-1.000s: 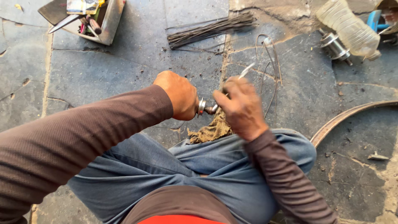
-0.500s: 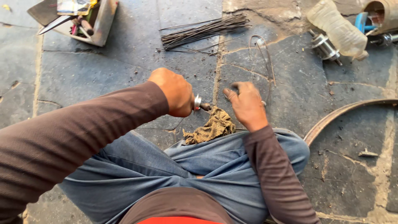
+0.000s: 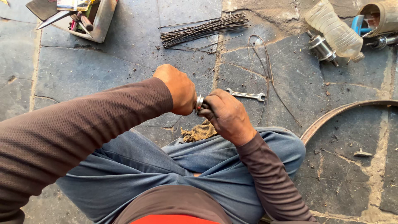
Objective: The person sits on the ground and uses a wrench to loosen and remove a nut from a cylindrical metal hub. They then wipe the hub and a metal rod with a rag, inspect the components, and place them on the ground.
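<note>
hands met over the lap: left hand [image 3: 177,89] and right hand [image 3: 226,116] both curled tight around a small metal part [image 3: 199,102]; spanner [image 3: 245,95] lay just beyond, untouched.

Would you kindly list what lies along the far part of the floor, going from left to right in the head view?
Metal tool tray → bundle of thin metal rods → bent loose wires → shiny metal hub → clear plastic bottle → blue tool.
</note>
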